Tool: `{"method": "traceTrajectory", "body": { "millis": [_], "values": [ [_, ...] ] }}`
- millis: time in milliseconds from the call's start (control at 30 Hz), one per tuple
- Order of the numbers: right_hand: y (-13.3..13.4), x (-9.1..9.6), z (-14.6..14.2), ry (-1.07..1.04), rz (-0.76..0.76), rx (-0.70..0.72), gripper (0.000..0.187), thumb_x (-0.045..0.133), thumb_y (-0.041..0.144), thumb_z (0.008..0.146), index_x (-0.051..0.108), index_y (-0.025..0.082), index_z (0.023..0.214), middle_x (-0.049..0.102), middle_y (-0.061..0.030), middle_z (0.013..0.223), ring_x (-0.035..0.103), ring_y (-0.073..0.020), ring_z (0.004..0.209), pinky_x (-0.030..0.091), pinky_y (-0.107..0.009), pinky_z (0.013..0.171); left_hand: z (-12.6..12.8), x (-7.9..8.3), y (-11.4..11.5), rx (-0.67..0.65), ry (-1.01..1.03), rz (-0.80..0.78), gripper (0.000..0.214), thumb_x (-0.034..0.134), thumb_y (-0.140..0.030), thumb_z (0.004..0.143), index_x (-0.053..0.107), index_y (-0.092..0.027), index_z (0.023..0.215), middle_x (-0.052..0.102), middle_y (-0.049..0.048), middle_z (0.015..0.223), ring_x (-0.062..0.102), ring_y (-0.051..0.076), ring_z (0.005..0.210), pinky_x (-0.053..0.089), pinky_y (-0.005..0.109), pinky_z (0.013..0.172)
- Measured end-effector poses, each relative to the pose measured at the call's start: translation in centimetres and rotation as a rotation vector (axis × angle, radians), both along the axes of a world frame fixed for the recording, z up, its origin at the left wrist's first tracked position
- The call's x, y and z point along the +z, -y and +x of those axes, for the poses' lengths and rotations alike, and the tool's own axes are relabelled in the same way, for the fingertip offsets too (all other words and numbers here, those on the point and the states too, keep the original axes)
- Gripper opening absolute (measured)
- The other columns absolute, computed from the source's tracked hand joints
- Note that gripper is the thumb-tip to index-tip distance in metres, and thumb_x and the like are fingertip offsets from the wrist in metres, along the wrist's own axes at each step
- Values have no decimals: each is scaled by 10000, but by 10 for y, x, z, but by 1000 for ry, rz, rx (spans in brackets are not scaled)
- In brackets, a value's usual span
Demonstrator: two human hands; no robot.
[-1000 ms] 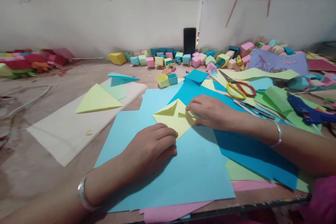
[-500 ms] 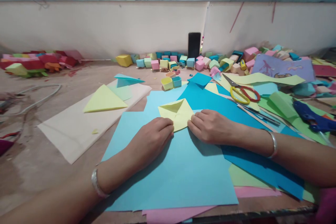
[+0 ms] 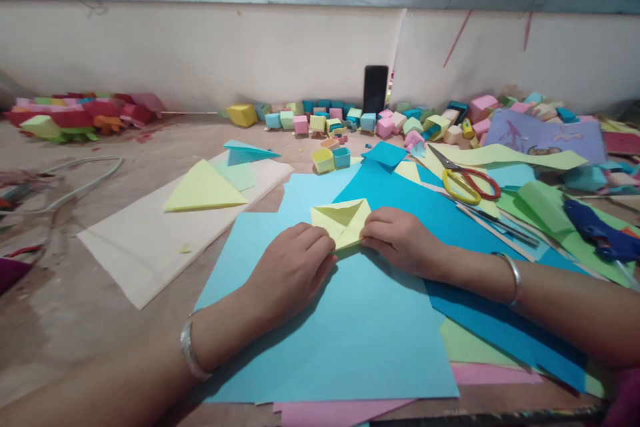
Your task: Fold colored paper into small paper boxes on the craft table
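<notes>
A small yellow folded paper [image 3: 345,220] lies over the light blue sheet [image 3: 325,340], its flaps turned in towards the middle. My left hand [image 3: 295,263] pinches its near left edge, fingers closed. At the near right edge my right hand [image 3: 400,240] grips the same paper between thumb and fingers. Parts of both fingertips are hidden. Beyond the paper spreads a darker blue sheet [image 3: 370,180]. To the left, a yellow paper triangle [image 3: 205,190] rests on a white sheet [image 3: 135,253].
Scissors [image 3: 465,180] with yellow and red handles and a blue glue gun [image 3: 600,227] lie to the right. Small paper boxes [image 3: 300,123] line the wall, where a phone [image 3: 376,88] stands upright. A white cable [image 3: 95,167] curls at the left.
The near edge of the yellow paper has been folded up, so the piece looks shorter and wider. Both hands keep hold of it. The view has shifted slightly.
</notes>
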State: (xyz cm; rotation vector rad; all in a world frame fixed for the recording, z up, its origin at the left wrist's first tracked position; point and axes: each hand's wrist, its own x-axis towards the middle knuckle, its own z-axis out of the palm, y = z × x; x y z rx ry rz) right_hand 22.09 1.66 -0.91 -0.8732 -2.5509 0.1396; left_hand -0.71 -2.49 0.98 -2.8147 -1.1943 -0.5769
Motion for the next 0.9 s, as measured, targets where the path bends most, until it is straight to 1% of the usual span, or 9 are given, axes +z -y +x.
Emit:
{"method": "traceTrajectory", "body": {
  "millis": [133,200,300,467,600,733,900],
  "values": [
    [-2,1,0,-87,-147,-50,229,465,264,942,619,151,816,646,-65,809,550,-159,775,370,-265,689,-4,-5,-4,102,67,-43,202,427,-216,929,584,-172,810,605,37,723,540,184,681,411,301,610],
    [-3,2,-1,-106,-222,-91,203,502,301,928,613,158,837,645,-51,809,546,-146,747,359,-252,663,-6,-7,-6,152,104,-74,174,448,-227,921,585,-173,828,604,24,716,535,169,654,398,289,599],
    [-4,4,-2,-94,-306,-140,211,514,315,922,607,162,812,630,-30,768,532,-127,704,325,-238,623,-7,-7,-9,194,131,-133,151,470,-236,914,578,-176,827,605,12,720,532,153,638,392,274,594],
    [-4,6,-6,-36,-292,-203,230,484,299,932,599,158,791,616,-24,755,504,-121,693,288,-239,611,-6,-6,-11,234,157,-208,195,455,-260,929,549,-183,777,602,-1,714,529,142,630,377,264,588],
    [-5,5,-6,-4,-268,-253,279,467,343,939,589,161,766,611,-24,749,502,-126,694,269,-247,600,-4,-6,-13,277,144,-244,195,462,-254,920,523,-186,747,591,-10,693,512,140,611,344,262,573],
    [-4,6,-7,37,-262,-278,284,487,354,928,585,162,743,607,-19,720,485,-118,658,249,-247,583,-3,-5,-14,286,118,-247,176,471,-235,907,520,-187,746,583,-10,687,505,142,603,334,263,570],
    [-3,10,-11,103,-275,-336,237,529,316,900,591,162,731,635,-24,750,493,-119,672,229,-249,570,0,-5,-15,303,17,-199,168,443,-250,919,521,-188,784,585,8,717,530,168,650,328,282,582]
  ]
}}
